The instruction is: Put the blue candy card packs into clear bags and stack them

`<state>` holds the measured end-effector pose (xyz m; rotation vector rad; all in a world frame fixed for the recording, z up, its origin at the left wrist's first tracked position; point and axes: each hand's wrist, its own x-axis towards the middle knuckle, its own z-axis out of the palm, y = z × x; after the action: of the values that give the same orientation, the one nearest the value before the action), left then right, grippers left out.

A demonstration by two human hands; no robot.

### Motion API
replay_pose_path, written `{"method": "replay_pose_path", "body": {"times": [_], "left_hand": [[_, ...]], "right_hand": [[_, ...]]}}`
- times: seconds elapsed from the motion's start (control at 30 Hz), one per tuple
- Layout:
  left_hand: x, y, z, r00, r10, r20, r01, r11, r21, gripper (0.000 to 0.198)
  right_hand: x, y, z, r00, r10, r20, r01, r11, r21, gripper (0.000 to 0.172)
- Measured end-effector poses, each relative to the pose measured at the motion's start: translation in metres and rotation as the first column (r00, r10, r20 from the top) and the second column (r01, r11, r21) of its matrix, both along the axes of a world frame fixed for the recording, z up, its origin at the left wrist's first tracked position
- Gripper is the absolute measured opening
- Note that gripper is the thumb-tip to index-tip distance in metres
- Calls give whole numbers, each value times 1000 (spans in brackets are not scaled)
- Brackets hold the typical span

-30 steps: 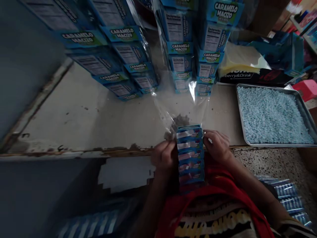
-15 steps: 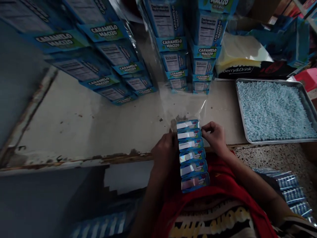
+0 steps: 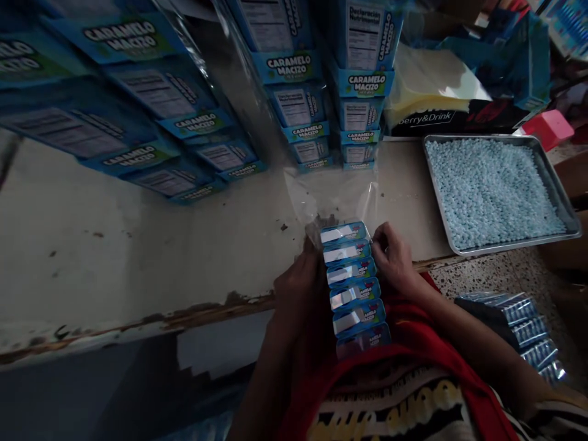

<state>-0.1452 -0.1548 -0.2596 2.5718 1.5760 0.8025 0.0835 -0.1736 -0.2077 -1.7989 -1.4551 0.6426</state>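
A row of several small blue candy boxes (image 3: 353, 285) lies in a line from my lap to the table edge. My left hand (image 3: 298, 283) is closed against the row's left side and my right hand (image 3: 392, 257) pinches its right side near the top. A clear plastic bag (image 3: 333, 196) stands open over the far end of the row, its mouth held by both hands around the top boxes.
Tall stacks of blue "Caramelo Macizo" cartons (image 3: 301, 79) line the back of the worn white table (image 3: 138, 257). A metal tray (image 3: 558, 190) of pale blue candies sits at the right. Wrapped box packs (image 3: 528, 331) lie on the floor right.
The camera dropped and shifted left. The bag has slid farther down over the top boxes, and both hands stayed at the row's sides.
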Motion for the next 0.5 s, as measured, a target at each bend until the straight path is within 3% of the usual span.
{"method": "replay_pose_path", "body": {"times": [0.17,0.3,0.37,0.5], "left_hand": [[2,-6,-2,998,2,62,-1,1000,-18,44],[3,-13,-3,992,61,106,-37,976,-214,43],[0,-18,-6,994,79,81,-52,956,-287,36],[-4,-30,-11,997,73,23,-63,950,-306,17]], "right_hand": [[4,-6,6,987,76,139,-86,994,69,17],[6,-14,6,980,173,99,-187,971,146,21],[10,-20,7,966,238,103,-249,961,116,22],[21,-32,7,934,338,111,-349,931,102,26]]}}
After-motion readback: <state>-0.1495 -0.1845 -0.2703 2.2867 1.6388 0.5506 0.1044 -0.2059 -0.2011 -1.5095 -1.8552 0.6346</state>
